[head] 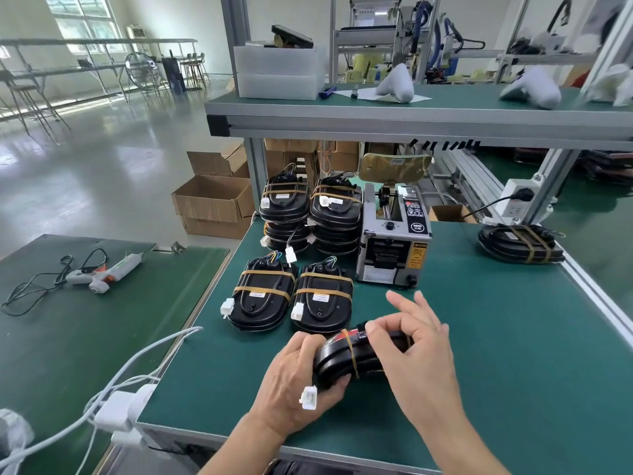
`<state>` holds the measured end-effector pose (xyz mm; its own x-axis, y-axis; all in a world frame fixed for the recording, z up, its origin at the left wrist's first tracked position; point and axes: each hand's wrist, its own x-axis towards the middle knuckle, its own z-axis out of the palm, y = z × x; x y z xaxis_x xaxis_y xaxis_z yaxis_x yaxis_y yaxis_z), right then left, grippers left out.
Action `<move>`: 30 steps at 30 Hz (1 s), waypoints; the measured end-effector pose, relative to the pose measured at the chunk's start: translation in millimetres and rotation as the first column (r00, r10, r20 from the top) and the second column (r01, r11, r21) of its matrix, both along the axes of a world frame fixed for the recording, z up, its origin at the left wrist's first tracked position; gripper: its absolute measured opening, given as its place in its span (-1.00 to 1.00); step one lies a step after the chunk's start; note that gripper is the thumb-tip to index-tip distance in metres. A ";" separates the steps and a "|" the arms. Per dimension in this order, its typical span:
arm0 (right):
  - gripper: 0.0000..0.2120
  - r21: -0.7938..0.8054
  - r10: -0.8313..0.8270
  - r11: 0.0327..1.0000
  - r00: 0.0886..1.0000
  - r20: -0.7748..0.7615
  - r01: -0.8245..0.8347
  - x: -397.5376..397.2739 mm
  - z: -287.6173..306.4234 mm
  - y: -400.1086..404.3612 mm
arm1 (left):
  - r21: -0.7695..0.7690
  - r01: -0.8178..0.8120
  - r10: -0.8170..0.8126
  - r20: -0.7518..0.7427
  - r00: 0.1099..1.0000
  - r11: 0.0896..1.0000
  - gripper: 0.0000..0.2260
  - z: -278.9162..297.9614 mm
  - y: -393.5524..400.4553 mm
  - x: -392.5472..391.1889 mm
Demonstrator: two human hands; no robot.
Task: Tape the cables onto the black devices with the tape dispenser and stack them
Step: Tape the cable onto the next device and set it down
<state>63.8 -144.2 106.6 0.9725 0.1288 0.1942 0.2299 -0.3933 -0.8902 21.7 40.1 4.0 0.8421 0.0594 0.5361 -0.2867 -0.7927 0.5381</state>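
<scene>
- Left hand [297,378] nearest the lens, fingers curled round the near-left end of a black device [346,359]; judged to be steadying it on edge so the tape can be worked around it
- White connector [308,398] of its cable rests against the back of that hand, apparently kept clear of the wrap
- Right hand [416,351] pinches at the device's top edge with thumb and forefinger, just beside a tan tape band [352,354]; the other fingers fan upward. Likely pressing a tape end down; tape piece itself too small to confirm
- Device held just above the green mat [479,354] near the table's front edge, tilted on its side; long axis runs left to right, angled slightly away, broad face turned toward the right hand
- Two finished low stacks [291,296] lie just beyond, taped bands across, narrow wired ends pointing away; taller stacks [310,214] behind them
- Tape dispenser [394,241] stands right of the stacks, outlet facing the worker, within easy reach
- One more banded device [520,243] sits well apart at far right
</scene>
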 end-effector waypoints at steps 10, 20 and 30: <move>-0.80 0.004 -0.006 1.000 0.998 -0.060 0.006 1.0 -6.8 0.2 | 0.012 0.006 -0.007 0.045 0.999 1.000 -0.64 -0.7 -0.2 2.3; -0.77 -0.023 -0.031 0.999 0.998 -0.062 0.030 -1.4 -8.8 1.8 | 0.034 0.006 -0.008 0.036 0.999 0.999 -0.64 -1.0 0.7 2.6; -0.78 -0.027 -0.046 0.999 0.997 -0.058 0.045 -3.6 -9.0 3.6 | 0.050 0.009 -0.011 0.052 0.999 0.999 -0.63 0.3 0.2 1.9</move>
